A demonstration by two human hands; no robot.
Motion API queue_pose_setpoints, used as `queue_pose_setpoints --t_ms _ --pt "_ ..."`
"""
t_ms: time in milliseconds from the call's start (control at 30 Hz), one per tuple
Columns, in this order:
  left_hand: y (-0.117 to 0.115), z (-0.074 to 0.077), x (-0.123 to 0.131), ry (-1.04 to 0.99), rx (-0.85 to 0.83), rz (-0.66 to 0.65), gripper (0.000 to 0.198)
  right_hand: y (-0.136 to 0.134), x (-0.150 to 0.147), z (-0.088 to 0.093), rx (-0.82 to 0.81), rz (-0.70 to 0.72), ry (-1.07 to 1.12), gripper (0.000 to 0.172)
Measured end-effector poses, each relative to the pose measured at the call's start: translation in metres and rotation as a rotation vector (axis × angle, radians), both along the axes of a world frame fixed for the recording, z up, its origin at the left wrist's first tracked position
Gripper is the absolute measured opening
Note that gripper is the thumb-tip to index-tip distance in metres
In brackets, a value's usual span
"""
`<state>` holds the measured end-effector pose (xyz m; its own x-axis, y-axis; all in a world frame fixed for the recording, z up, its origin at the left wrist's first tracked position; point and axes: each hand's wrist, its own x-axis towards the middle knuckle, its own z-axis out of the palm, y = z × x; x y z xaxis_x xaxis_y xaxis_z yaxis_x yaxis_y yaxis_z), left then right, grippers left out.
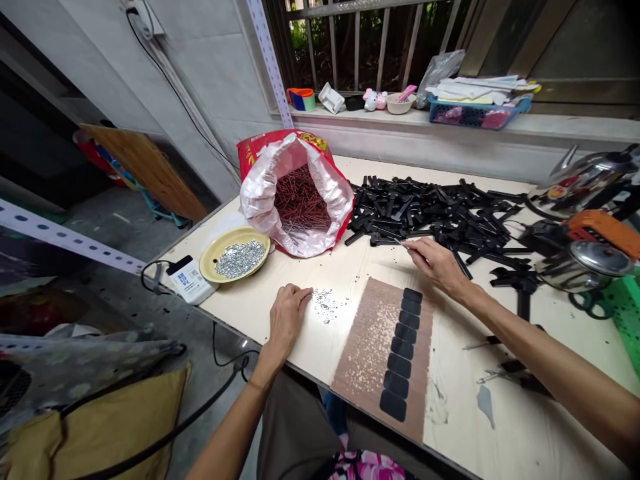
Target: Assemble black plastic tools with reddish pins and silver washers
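Note:
My left hand (287,317) rests on the table with thumb and forefinger pinched at the edge of a small scatter of silver metal bits (325,305); whatever is in the pinch is too small to make out. My right hand (437,265) reaches to the near edge of a heap of black plastic parts (430,207). Its fingertips are closed on the end of a slim black part (386,241). Between the hands lies a brown board (363,333) with pale specks and a column of black rounded pads (400,365).
A red sack (345,233) of dark red rods stands behind, beside a yellow plate (204,257) of silver bits and a white box (190,283). At right are a kettle (595,173), an orange power tool (605,232), a lidded pot (583,270) and scissors (593,303).

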<state>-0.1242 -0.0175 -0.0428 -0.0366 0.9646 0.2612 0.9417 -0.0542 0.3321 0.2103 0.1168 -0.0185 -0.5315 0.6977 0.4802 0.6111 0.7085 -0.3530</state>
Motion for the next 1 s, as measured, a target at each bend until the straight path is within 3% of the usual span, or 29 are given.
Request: queue_pose_setpoints --t_ms 167,267,333,400,467,567,733,1000 --pt "0.0 0.004 0.001 -0.052 -0.016 -0.01 0.021 -0.02 -0.017 0.009 -0.017 -0.031 0.112 0.03" --pt "0.0 0.008 0.002 -0.297 0.001 0.044 0.013 -0.042 -0.033 0.014 -0.082 -0.033 0.196 0.029" --pt "-0.002 0.014 0.008 -0.654 -0.024 0.144 0.014 -0.061 -0.046 0.021 -0.138 -0.008 0.23 0.025" --pt "-0.004 0.022 0.022 -1.139 -0.126 0.22 0.022 -0.082 -0.058 0.029 -0.175 0.031 0.235 0.022" --pt "-0.007 0.032 0.042 -1.593 -0.271 0.225 0.028 -0.101 -0.069 0.036 -0.171 0.05 0.203 0.021" --pt "-0.011 0.043 0.074 -1.956 -0.391 0.199 0.028 -0.118 -0.079 0.043 -0.092 0.013 0.112 0.021" --pt "-0.013 0.049 0.104 -2.117 -0.362 0.131 0.02 -0.125 -0.076 0.046 0.004 -0.092 -0.001 0.017" --pt "-0.009 0.052 0.119 -1.969 -0.27 0.08 0.024 -0.129 -0.068 0.048 0.072 -0.173 -0.073 0.018"
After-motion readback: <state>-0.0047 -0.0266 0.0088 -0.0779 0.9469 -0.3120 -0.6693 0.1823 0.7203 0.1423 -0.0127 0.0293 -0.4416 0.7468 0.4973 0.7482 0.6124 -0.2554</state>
